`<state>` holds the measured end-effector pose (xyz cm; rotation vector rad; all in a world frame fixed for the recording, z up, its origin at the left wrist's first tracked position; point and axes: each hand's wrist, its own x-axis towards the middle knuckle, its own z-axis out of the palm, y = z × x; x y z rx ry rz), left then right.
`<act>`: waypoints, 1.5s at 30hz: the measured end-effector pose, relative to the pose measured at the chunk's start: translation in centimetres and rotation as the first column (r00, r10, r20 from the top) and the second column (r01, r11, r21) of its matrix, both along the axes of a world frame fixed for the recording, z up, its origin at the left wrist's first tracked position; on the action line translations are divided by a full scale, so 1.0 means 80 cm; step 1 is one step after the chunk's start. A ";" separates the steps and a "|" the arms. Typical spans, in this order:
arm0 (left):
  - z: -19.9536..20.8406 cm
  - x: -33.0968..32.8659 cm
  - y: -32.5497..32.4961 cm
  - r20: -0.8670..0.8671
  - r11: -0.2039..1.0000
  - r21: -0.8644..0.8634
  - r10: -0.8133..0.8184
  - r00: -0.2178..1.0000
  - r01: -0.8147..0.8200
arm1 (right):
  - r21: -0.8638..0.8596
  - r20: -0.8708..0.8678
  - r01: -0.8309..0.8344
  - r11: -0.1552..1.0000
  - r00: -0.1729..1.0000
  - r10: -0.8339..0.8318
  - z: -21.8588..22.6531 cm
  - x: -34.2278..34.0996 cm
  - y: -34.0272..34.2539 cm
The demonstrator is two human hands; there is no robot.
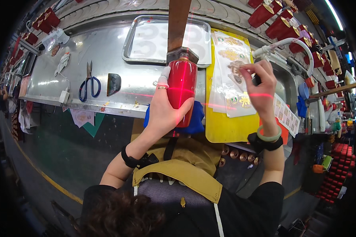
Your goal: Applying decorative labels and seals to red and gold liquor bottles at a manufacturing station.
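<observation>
A glossy red bottle (182, 85) stands at the bench's front edge, its neck toward a dark block on a wooden bar. Red laser lines cross it. My left hand (166, 104) is wrapped round its left side and front, with white covers on some fingertips. Off to the right, my right hand (262, 81) is closed in a pinch at the edge of a brown-gold decal (236, 72). That decal is over printed decal sheets (230, 94), which lie on a yellow board (217, 132). Beneath the bottle a blue cloth (197, 120) shows.
Left on the metal bench (47, 89) lie blue-handled scissors (89, 85) and a dark scraper blade (114, 84). A metal tray (126, 51) sits behind. The wooden bar (178, 23) comes down over the middle. A white curved tap (292, 40) and sink are at the right.
</observation>
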<state>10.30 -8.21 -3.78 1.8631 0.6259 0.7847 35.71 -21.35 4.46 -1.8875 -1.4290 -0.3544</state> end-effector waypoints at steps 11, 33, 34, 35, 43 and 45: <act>0.030 -0.025 0.024 0.260 0.807 -0.510 -0.186 0.948 0.298 | 0.027 -0.320 -0.255 0.967 0.914 0.250 0.070 -0.111 -0.007; 0.025 -0.035 0.036 0.031 0.973 -0.227 -0.044 0.999 0.050 | 0.067 -0.943 -0.149 0.987 0.314 0.111 -0.075 -0.110 0.100; 0.022 -0.035 0.033 -0.166 0.952 -0.304 -0.099 0.981 0.045 | 0.089 -0.945 -0.151 0.985 0.300 0.132 -0.075 -0.107 0.103; 0.018 -0.035 0.030 -0.090 0.927 -0.358 -0.151 0.985 0.109 | 0.077 -0.948 -0.130 0.989 0.298 0.113 -0.075 -0.106 0.105; 0.022 -0.037 0.022 -0.106 0.892 -0.439 -0.175 0.979 0.112 | 0.166 -0.933 -0.062 0.984 0.314 0.177 -0.078 -0.096 0.108; 0.021 -0.036 0.021 -0.024 0.876 -0.466 -0.155 0.988 0.126 | 0.130 -0.935 -0.024 0.991 0.329 0.130 -0.082 -0.097 0.103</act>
